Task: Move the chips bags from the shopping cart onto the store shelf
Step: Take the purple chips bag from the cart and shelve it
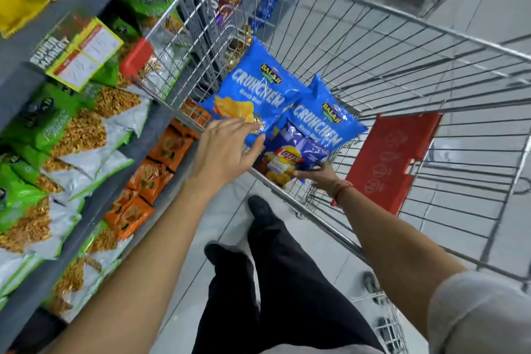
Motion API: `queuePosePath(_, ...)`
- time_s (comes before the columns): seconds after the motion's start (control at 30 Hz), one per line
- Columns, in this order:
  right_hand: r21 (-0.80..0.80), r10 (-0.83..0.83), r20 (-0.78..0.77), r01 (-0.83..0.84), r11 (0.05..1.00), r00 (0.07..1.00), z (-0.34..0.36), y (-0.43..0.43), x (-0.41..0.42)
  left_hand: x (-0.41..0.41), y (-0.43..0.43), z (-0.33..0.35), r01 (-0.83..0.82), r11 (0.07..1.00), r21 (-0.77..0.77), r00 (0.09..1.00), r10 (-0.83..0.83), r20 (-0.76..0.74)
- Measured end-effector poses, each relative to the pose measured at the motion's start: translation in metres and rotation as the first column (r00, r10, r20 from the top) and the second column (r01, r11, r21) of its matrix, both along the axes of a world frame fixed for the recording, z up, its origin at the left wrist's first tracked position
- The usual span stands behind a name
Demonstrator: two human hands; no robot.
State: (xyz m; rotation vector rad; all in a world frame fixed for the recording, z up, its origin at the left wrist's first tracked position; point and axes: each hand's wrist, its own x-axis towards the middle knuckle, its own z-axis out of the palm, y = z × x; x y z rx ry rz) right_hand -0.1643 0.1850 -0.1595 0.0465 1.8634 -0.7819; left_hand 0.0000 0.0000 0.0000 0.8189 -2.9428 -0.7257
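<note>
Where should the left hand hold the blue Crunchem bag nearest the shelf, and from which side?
Judging by its pose, take the blue Crunchem bag by its lower edge, reaching over the cart rim from the shelf side. That edge sits nearest the open left hand, while its other side lies under the second bag.

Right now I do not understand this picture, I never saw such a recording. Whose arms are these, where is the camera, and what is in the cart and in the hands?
No machine is here. A person wears one camera on the head, and it looks down at their own two bare arms, dark trousers and shoes.

In front stands a wire shopping cart with a red flap. Inside it lie two blue Crunchem chips bags and, in front of them, a purple Lay's bag.

The right hand, with a red thread on the wrist, grips the bottom edge of the Lay's bag. The left hand is open, reaching over the cart's rim toward the nearer blue bag; it holds nothing.

On the left is the store shelf, full of green and orange snack packets.
</note>
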Motion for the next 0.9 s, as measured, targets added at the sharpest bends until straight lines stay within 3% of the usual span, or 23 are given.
queuePosePath(0.13,-0.103,-0.142,-0.055,0.136,0.985,0.988,-0.006,-0.027,0.003,-0.001,-0.001,-0.009,-0.026,0.999,-0.027,0.998,0.024,-0.053)
queuePosePath(0.37,-0.192,-0.194,-0.051,0.181,0.964,0.98,-0.021,-0.05,0.012,0.001,-0.001,-0.015,-0.057,0.998,-0.041,0.989,0.051,-0.136)
queuePosePath(0.73,-0.276,-0.393,0.012,0.381,0.883,0.92,0.017,-0.044,-0.01,0.002,0.002,-0.002,-0.063,0.998,-0.022,0.998,0.062,-0.017)
queuePosePath(0.9,-0.469,-0.469,0.025,0.425,0.774,0.883,0.071,-0.053,-0.024,0.001,-0.002,0.005,-0.058,0.994,0.093,0.998,0.061,-0.022)
